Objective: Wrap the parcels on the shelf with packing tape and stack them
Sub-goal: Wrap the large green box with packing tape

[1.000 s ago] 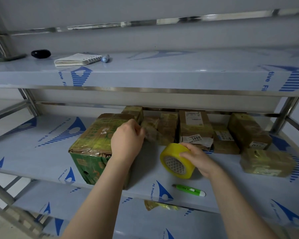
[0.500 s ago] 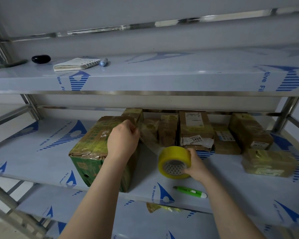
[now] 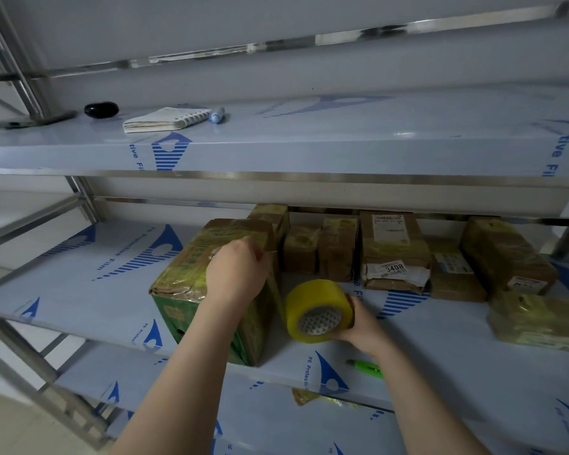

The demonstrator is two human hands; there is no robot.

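Note:
A large green carton [image 3: 191, 284], partly covered in yellowish tape, stands on the middle shelf [image 3: 96, 290]. My left hand [image 3: 235, 274] rests on its top right edge, with fingers curled and pinching the tape end against the carton. My right hand [image 3: 362, 320] grips a yellow roll of packing tape [image 3: 316, 310] just to the right of the carton, close to its side. A short strip of tape runs from the roll up to the carton's edge. Several taped brown parcels [image 3: 391, 251] stand in a row at the back of the shelf.
A green utility knife [image 3: 367, 367] lies near the shelf's front edge under my right forearm. Another wrapped parcel [image 3: 539, 320] lies at the right. The upper shelf carries a notebook [image 3: 165, 119], a marker [image 3: 217, 114] and a black object [image 3: 101, 110]. A scrap of tape [image 3: 312, 397] lies on the lower shelf.
My right hand has brought the tape roll in toward the carton's right side and turned it, shortening the stretched strip. My left hand stays on the carton's top edge.

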